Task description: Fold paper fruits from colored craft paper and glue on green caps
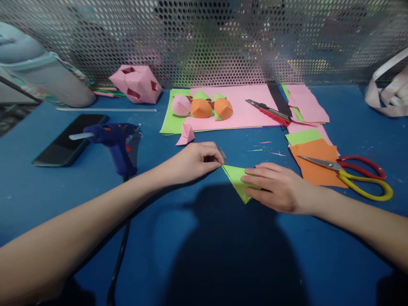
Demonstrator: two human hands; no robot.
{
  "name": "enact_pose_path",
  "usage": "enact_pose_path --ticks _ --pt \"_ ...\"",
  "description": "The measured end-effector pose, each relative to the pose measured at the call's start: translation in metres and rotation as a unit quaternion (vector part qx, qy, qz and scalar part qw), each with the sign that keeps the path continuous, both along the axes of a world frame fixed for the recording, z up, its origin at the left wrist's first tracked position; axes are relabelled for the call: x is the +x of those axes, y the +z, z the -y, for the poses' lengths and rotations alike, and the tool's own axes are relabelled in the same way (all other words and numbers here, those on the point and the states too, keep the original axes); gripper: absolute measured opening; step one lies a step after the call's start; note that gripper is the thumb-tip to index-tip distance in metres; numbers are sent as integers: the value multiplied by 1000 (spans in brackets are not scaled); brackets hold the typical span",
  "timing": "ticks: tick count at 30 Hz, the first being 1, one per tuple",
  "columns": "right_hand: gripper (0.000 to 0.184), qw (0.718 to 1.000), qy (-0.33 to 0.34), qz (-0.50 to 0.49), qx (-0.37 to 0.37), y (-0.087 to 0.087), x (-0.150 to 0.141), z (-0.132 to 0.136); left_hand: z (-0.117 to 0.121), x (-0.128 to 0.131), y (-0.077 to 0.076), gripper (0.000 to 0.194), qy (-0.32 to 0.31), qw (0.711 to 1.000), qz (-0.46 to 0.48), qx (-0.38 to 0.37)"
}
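A folded piece of green paper (pixel 236 176) lies on the blue table, shaped like a triangle with one corner toward me. My left hand (pixel 199 161) pinches its left corner between thumb and fingertips. Across its right part rests my right hand (pixel 277 187), fingers stretched out flat and covering that side of the paper. Just beyond my left hand stands a small folded pink paper piece (pixel 186 134). Small paper scraps (pixel 263 149) are scattered past the green paper.
A blue glue gun (pixel 116 146) with a cord and a phone (pixel 70 140) lie left. Behind are a pink paper ball (pixel 137 85), orange folded pieces (pixel 201 108) on paper sheets (pixel 245 102), and a utility knife (pixel 269 111). Scissors (pixel 350 172) rest on orange squares (pixel 314 155) at right.
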State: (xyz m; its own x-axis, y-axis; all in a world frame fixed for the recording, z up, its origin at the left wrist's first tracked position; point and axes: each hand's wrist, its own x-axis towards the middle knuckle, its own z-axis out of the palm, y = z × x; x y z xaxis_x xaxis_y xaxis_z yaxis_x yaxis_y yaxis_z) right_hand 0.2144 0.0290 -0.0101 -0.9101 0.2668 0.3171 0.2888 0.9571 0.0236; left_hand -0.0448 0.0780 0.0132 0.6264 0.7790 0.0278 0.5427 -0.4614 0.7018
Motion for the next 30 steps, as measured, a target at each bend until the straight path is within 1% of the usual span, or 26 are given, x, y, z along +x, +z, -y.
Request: enact_pose_path --ticks 7,16,25,30 --pt "22 1000 13 -14 7 -1 -1 0 0 -2 0 16 -12 1000 -16 9" --pt "22 999 2 -18 30 -3 -1 3 -1 -3 1 16 -26 999 -25 13" --pt "21 1000 -15 -19 15 -3 -3 6 0 -2 1 14 -21 999 -29 13" --pt "22 999 -39 -34 -16 -5 -4 8 0 -2 0 14 -20 999 -26 14"
